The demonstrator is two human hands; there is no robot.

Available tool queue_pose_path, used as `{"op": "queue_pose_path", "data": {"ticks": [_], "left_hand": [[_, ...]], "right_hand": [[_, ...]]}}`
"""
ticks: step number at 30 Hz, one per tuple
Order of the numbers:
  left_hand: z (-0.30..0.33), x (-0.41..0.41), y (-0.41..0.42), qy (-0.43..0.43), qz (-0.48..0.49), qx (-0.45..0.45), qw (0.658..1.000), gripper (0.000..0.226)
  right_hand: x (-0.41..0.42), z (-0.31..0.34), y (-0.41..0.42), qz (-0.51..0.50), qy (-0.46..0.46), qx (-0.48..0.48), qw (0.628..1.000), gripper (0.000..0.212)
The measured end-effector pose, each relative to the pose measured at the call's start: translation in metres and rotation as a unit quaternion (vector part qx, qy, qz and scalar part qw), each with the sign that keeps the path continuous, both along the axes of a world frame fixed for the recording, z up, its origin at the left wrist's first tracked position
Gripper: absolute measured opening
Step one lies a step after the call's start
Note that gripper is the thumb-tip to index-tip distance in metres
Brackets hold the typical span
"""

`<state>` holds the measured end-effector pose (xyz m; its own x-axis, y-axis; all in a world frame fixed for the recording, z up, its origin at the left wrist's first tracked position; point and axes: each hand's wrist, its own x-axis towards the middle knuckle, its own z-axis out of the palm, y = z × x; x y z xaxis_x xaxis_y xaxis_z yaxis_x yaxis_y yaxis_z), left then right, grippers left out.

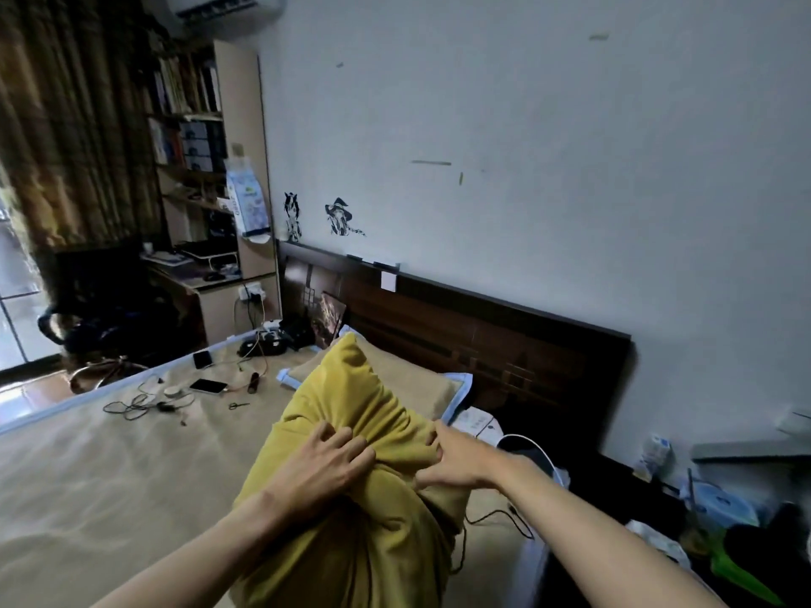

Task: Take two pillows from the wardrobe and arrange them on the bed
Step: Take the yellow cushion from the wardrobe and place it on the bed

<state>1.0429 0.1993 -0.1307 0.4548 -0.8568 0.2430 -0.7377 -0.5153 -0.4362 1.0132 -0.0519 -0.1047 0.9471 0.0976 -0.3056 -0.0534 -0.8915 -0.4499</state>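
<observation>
A bed with a tan cover is taking up the lower left, and loose things are lying on its far part: a tangle of dark cables, two phones, small scissors and a black device near the corner. A dark wooden headboard is running along the white wall, where two black figure stickers are sitting just above it. A tan pillow with a pale blue border is lying flat against the headboard. A bookshelf and desk are standing in the far corner beside brown curtains, with an air conditioner above. To the right of the bed, a dark side surface is crowding with bottles and a green object.

A mustard-yellow pillow is standing on end on the bed, its far corner overlapping the tan pillow. The left hand is pressing into its near face with fingers spread and curled, bunching the fabric. The right hand is clutching the pillow's right side, fingertips sinking into a fold.

A blue and white pack is hanging off the shelf; its print is too blurred to read
</observation>
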Motion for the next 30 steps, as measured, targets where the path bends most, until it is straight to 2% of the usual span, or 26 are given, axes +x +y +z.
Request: {"op": "queue_pose_path", "data": {"ticks": [4, 7, 10, 14, 16, 19, 25, 30], "left_hand": [[0.000, 0.099, 0.007, -0.027, -0.035, -0.011, 0.999, 0.020], [0.010, 0.168, 0.009, -0.026, -0.098, -0.012, 0.995, 0.014], [0.027, 0.232, 0.006, -0.057, -0.155, -0.007, 0.986, 0.006], [0.053, 0.293, 0.000, -0.066, -0.174, -0.027, 0.982, 0.009], [0.056, 0.312, -0.006, -0.041, -0.162, -0.033, 0.985, 0.007], [0.052, 0.338, -0.013, 0.012, -0.104, -0.025, 0.994, 0.005], [0.030, 0.401, -0.021, 0.085, 0.055, 0.055, 0.993, 0.034], [-0.001, 0.460, -0.064, 0.116, 0.054, 0.108, 0.986, 0.027]], "right_hand": [[0.114, 0.018, -0.012, -0.037, -0.066, -0.031, 0.997, 0.103], [0.192, 0.021, -0.001, -0.054, -0.073, 0.008, 0.996, 0.113], [0.266, 0.026, 0.005, -0.073, -0.101, 0.057, 0.991, 0.108], [0.331, 0.030, -0.004, -0.101, -0.156, 0.066, 0.980, 0.098], [0.356, 0.027, -0.004, -0.107, -0.161, 0.058, 0.979, 0.087], [0.396, 0.021, -0.006, -0.064, -0.153, 0.031, 0.986, 0.084], [0.487, 0.002, -0.012, 0.088, -0.244, 0.005, 0.966, 0.067], [0.556, -0.013, -0.057, 0.119, -0.228, -0.010, 0.966, 0.066]]}}
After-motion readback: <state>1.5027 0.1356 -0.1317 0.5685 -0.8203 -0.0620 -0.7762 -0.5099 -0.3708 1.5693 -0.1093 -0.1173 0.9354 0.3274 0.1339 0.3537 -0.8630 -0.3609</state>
